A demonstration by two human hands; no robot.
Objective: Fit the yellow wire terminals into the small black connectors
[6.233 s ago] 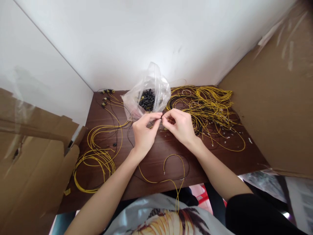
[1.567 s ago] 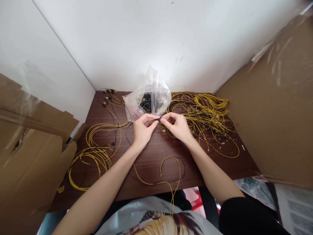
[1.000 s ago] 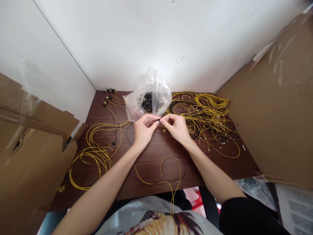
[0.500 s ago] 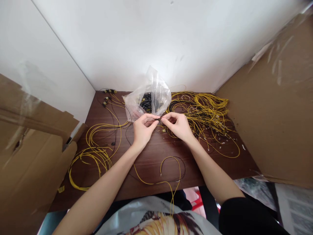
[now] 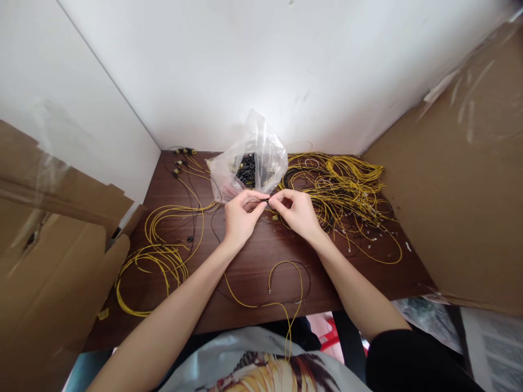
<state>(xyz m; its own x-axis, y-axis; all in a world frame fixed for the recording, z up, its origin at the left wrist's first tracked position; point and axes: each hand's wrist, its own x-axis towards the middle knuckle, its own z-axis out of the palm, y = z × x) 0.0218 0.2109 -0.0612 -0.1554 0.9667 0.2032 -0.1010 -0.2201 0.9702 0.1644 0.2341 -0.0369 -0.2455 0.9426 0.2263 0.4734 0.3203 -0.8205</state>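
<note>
My left hand and my right hand meet fingertip to fingertip above the dark wooden table. Both hands are pinched shut on a small black connector held between them. A thin wire runs from the hands down to a yellow wire loop near the table's front edge. Just behind the hands stands a clear plastic bag holding several small black parts.
A tangled heap of yellow wires lies at the right back of the table. Coiled yellow wires lie at the left. Cardboard sheets stand at the left and the right. White walls close the corner behind.
Both hands stay pinched together at the same spot in front of the bag, with only small finger shifts. The view has dropped slightly since the oldest frame.
</note>
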